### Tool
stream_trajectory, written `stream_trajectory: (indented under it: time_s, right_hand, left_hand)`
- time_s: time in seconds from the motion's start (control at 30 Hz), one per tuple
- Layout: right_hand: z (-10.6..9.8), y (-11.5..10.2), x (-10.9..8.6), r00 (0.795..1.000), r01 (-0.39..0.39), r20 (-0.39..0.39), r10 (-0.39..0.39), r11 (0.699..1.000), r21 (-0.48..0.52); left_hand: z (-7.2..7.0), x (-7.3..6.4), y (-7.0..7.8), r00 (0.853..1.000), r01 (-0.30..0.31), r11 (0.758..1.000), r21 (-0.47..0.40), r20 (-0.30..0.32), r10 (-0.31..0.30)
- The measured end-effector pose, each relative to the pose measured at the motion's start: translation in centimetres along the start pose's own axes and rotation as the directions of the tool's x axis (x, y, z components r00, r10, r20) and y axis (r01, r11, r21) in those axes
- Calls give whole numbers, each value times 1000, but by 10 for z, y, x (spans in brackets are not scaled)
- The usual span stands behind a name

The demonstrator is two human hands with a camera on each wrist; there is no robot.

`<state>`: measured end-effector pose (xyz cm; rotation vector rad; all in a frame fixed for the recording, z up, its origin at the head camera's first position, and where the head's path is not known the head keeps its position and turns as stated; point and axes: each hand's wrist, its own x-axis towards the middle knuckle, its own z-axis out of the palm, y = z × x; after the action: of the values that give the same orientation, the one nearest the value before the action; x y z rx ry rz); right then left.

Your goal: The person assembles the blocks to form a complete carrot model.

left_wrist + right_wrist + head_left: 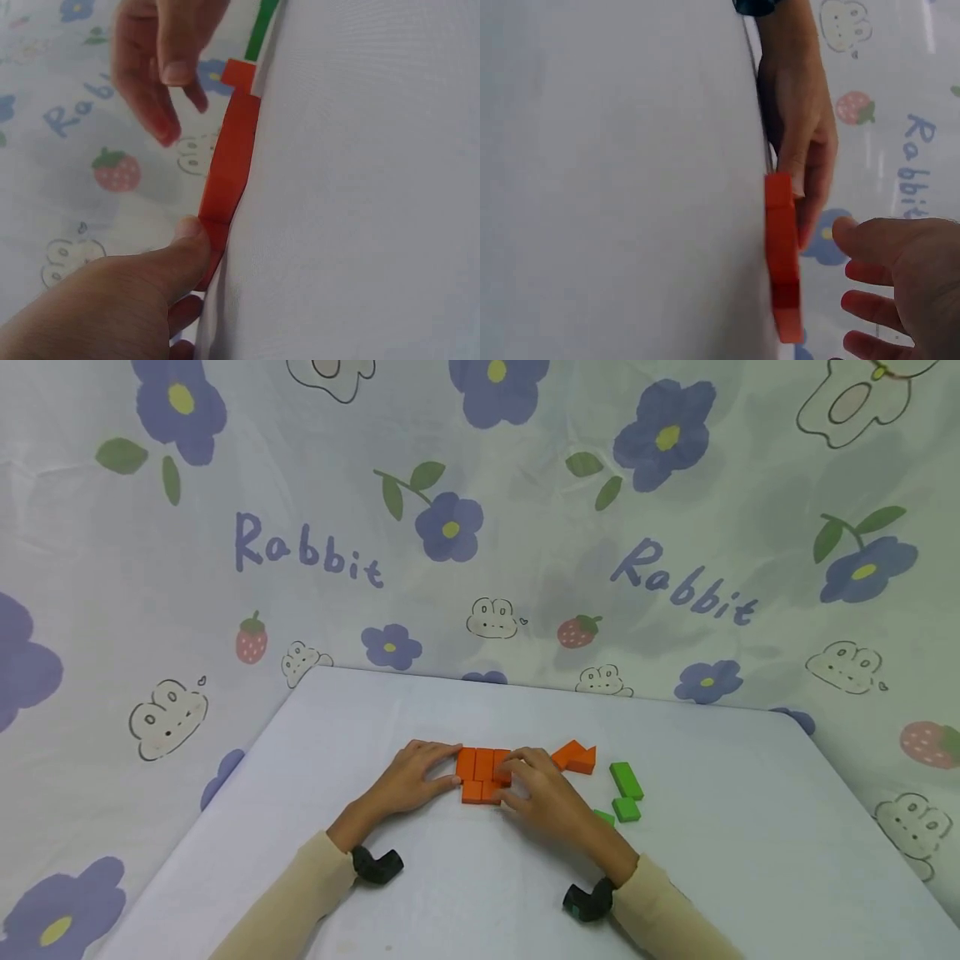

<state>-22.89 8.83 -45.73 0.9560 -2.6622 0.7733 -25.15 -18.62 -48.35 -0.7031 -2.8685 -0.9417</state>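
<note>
Several orange blocks (484,764) lie pushed together flat on the white table, in two rows in the head view. My left hand (411,777) is at their left end, its thumb and index finger holding the corners of the leftmost orange block (466,763). In the left wrist view the left thumb (189,238) presses at the end of the orange row (232,154). My right hand (543,793) hovers over the right end of the group, partly hiding it. Its fingers (870,304) are spread and loosely bent, with nothing between them, apart from the blocks in the right wrist view.
Right of the right hand lie loose orange pieces, one a pointed block (582,761). Further right are a long green block (626,781), a small green block (626,810) and another green piece (604,817), partly hidden by the forearm. A patterned curtain (495,552) hangs behind the table (450,877).
</note>
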Motion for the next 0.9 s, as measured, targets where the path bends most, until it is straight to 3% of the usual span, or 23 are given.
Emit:
stream_trajectory:
  time_s: [0.2, 0.3, 0.43, 0.53, 0.6, 0.77, 0.9]
  right_hand:
    - [-41, 24, 6, 994, -102, -40, 101, 994, -23]
    - [-58, 42, 7, 982, -186, 22, 188, 980, -72]
    - [-67, 61, 7, 949, -253, 164, 269, 961, -110]
    - [-63, 69, 5, 933, -200, 260, 247, 960, -194]
    - [-58, 71, 3, 938, -150, 273, 216, 958, -245]
    - [-50, 75, 2, 973, -94, 174, 152, 949, -300]
    - [-45, 79, 4, 979, -69, 156, 131, 933, -353]
  left_hand:
    - [-1, 1, 0, 1000, -5, 1000, -5, 5, 5]
    - [-2, 0, -2, 1000, -3, 1000, 2, -1, 3]
    - [-2, -1, -4, 1000, 12, 1000, -1, 0, -12]
    - [-1, -2, -4, 1000, 20, 1000, -8, 7, -20]
    - [-1, -2, -4, 1000, 25, 1000, -15, 13, -24]
    - [1, 0, -3, 1000, 21, 999, -26, 11, -21]
    - [3, 0, -2, 1000, 25, 1000, -18, 7, -25]
